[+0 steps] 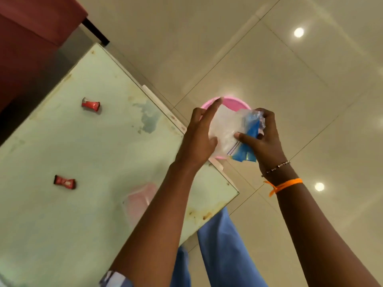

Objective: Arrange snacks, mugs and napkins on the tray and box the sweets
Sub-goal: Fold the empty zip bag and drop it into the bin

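Observation:
My right hand [262, 139] pinches a crumpled clear plastic bag [226, 129] with blue wrappers [251, 132] bunched at its right side, held above a pink bin [234, 102] on the floor. My left hand [200, 137] rests against the bag's left side with its fingers spread and straight. Two red wrapped sweets lie on the pale green table [103, 154]: one sweet [90, 104] at the far left, the other sweet [64, 181] nearer to me. A pink-tinted clear box [137, 200] sits on the table partly under my left forearm.
A dark red chair [31, 38] stands beyond the table's far corner. Glossy beige floor tiles [290, 79] spread to the right. My blue trouser legs [223, 255] are below the table's near corner.

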